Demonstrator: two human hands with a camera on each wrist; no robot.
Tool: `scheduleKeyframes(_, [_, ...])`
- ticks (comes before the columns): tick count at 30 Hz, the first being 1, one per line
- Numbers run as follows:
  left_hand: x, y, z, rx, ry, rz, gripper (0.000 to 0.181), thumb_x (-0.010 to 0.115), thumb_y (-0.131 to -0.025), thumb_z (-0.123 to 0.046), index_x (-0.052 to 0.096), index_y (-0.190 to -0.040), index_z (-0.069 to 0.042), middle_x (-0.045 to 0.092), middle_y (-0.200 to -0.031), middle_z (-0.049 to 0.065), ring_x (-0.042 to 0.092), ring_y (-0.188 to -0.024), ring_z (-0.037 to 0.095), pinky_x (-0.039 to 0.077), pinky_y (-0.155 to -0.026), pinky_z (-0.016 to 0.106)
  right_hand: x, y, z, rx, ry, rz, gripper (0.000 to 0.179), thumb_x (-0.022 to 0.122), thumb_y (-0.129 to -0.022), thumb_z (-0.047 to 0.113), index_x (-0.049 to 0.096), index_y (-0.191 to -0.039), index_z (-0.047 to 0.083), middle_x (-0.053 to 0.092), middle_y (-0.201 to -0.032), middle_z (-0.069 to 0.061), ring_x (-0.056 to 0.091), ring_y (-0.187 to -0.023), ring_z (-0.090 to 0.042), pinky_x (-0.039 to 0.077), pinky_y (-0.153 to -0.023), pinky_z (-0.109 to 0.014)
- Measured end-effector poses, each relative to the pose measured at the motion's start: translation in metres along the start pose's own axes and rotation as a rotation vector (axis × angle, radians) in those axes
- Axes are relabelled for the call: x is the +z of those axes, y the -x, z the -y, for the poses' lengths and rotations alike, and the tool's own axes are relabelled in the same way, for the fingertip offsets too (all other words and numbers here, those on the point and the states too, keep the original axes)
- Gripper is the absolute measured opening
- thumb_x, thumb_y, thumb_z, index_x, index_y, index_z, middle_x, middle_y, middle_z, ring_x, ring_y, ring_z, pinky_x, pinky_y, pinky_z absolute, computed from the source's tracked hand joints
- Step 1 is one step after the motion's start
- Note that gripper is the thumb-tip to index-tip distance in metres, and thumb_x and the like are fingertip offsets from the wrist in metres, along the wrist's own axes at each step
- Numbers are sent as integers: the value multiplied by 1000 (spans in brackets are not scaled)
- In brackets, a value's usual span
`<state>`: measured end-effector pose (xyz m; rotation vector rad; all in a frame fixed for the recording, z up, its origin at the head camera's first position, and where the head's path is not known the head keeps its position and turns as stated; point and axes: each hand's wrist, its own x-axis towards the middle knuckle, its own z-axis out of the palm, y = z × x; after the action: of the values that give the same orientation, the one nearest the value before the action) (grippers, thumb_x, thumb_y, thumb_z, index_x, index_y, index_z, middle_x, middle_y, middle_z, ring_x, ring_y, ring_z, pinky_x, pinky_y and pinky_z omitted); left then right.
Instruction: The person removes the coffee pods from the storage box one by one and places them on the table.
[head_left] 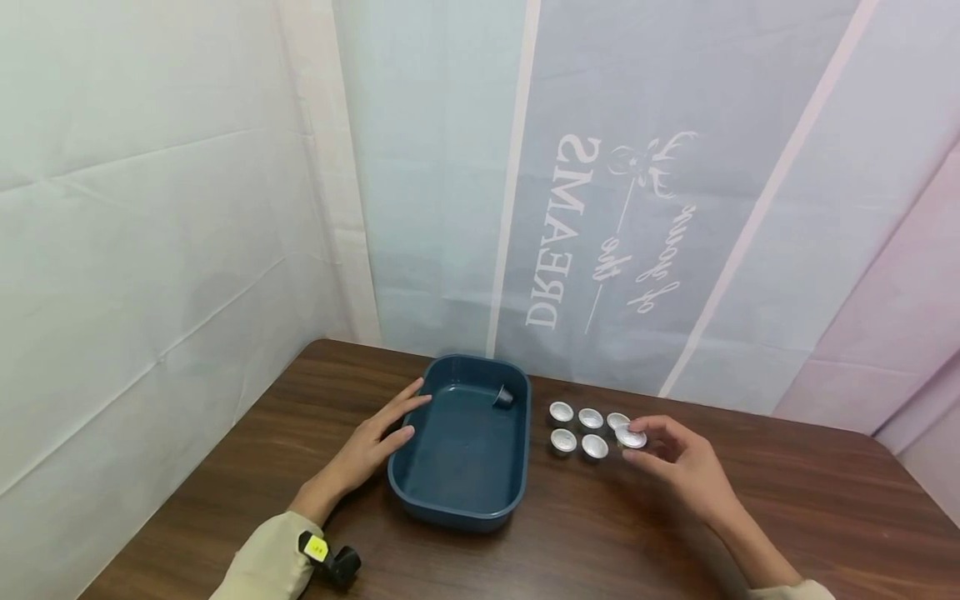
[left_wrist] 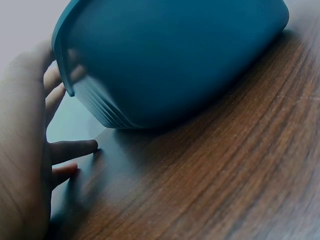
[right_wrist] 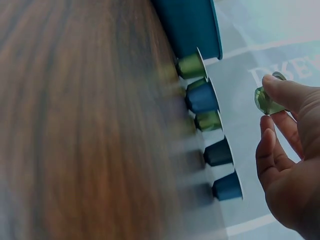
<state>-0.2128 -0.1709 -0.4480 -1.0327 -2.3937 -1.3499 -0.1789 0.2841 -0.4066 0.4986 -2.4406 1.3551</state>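
Observation:
My right hand (head_left: 686,467) pinches a green coffee capsule (right_wrist: 267,100) between thumb and fingers, its silver lid facing up in the head view. It is held above the table beside several other coffee capsules (head_left: 563,442), which stand lid up in two rows. From the right wrist view, their bodies are green and blue. At the left, my left hand (head_left: 367,450) rests along the rim of a dark blue plastic basin (head_left: 459,508), fingers spread and fairly straight. Its lower fingers reach down near the table in the left wrist view. One dark capsule (head_left: 504,397) lies tipped on its side inside the basin, at the far right corner.
A brown wood-grain table (head_left: 600,533) carries everything. Behind it hangs a pale fabric backdrop (head_left: 435,208) with mirrored lettering, and a white cloth (head_left: 150,250) covers the left side. A small black device (head_left: 341,567) sits at the left wrist.

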Motion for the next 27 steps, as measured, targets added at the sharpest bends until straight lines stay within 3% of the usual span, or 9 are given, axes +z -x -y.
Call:
scheduleKeyframes(3, [0, 1, 0, 5, -5, -2, 47, 47, -101, -14, 39, -147, -16, 19, -158, 4, 20, -143, 24, 26, -103, 62, -3, 1, -8, 23, -7, -6, 33, 80, -79, 14, 64, -108, 10, 67, -107, -5, 63, -91, -13, 51, -74, -24])
scheduleKeyframes(11, [-1, 2, 0, -1, 5, -13, 46, 46, -101, -14, 39, -147, -16, 20, -158, 4, 20, -143, 25, 25, -103, 63, 0, 7, -11, 84, 55, 3, 33, 81, -78, 15, 64, -106, 10, 69, -93, -7, 66, -73, -17, 52, -62, -27])
scheduleKeyframes(14, [0, 1, 1, 1, -1, -12, 46, 46, -101, -14, 40, -147, -16, 20, -158, 4, 20, -142, 26, 25, -102, 64, 3, 10, -8, 70, 99, -8, 32, 81, -77, 12, 64, -104, 10, 70, -93, -7, 65, -71, -17, 52, -62, -27])
scheduleKeyframes(18, [0, 0, 1, -2, 4, -7, 46, 47, -101, -14, 40, -147, -17, 20, -158, 3, 20, -143, 26, 24, -103, 63, 6, 12, -21, 60, 180, -27, 32, 82, -76, 16, 65, -102, 16, 69, -91, -1, 62, -67, -12, 50, -60, -25])
scheduleKeyframes(22, [1, 0, 2, -5, 3, -8, 47, 47, -101, -11, 40, -147, -17, 20, -158, 3, 20, -143, 27, 24, -103, 63, 7, 13, -37, 62, 201, -30, 33, 83, -75, 22, 64, -102, 21, 67, -91, 4, 61, -65, -10, 49, -59, -25])
scheduleKeyframes(27, [1, 0, -3, -8, 1, -15, 48, 47, -99, -4, 40, -146, -10, 20, -157, 10, 20, -142, 32, 24, -102, 64, 8, 12, -43, 44, 203, -33, 33, 84, -74, 25, 64, -100, 23, 66, -89, 5, 60, -62, -10, 48, -57, -25])
